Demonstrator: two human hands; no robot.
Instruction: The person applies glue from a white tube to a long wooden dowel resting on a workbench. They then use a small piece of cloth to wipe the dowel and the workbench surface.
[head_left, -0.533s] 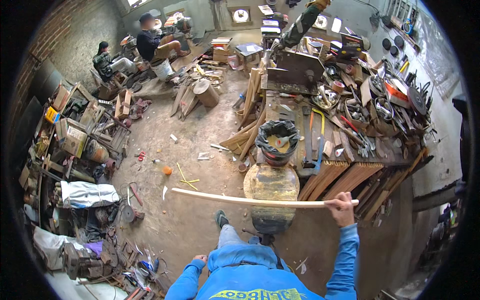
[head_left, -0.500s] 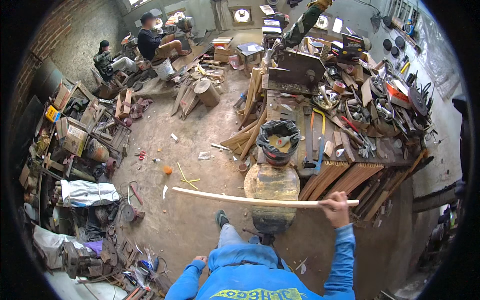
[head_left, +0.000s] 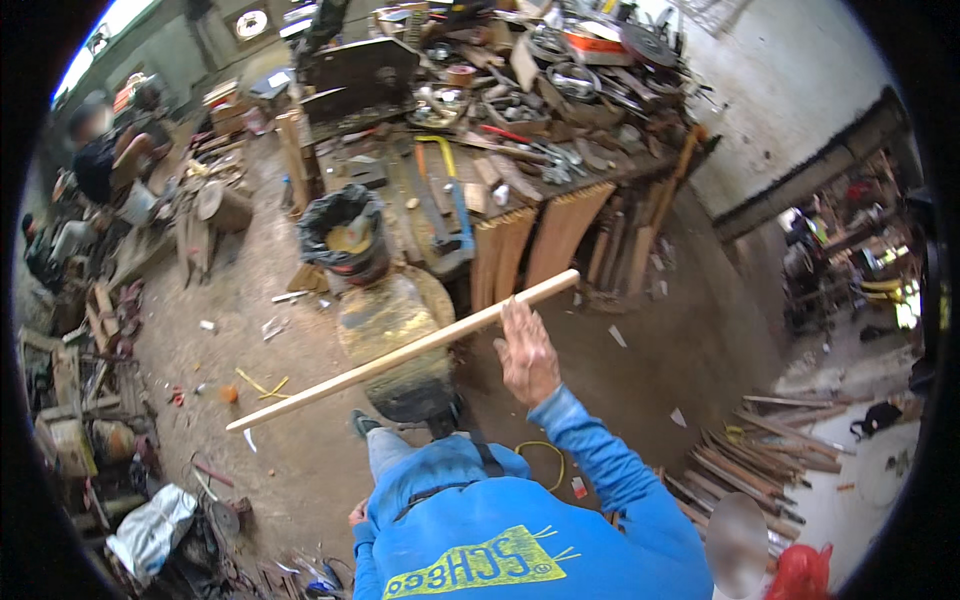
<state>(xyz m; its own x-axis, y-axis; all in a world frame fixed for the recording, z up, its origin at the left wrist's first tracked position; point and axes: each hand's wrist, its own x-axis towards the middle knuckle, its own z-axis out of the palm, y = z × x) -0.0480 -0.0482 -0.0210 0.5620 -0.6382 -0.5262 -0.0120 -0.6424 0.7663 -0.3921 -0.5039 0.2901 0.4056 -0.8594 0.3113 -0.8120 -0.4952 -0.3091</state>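
Note:
A long, pale, slim wooden stick (head_left: 400, 346) slants across the middle, its right end higher in the picture than its left. My right hand (head_left: 528, 355) holds it toward the right end, with fingers fairly straight against the wood and the thumb hard to make out. Below the stick is a worn wooden block (head_left: 385, 310) with a dark lower part, close in front of my legs. My left hand (head_left: 358, 512) hangs low beside my hip, mostly hidden by my blue sleeve; its fingers do not show clearly.
Behind the block stands a bucket (head_left: 345, 265) lined with a black bag. A cluttered workbench (head_left: 400, 225) carries a hacksaw (head_left: 458, 195) and loose tools. Wood strips (head_left: 740, 470) lie at right, scrap piles (head_left: 75, 400) at left. Two people sit at far left.
My view has turned to the right. The stick has tilted, its right end rising and its left end dropping. My right hand's fingers have straightened along it.

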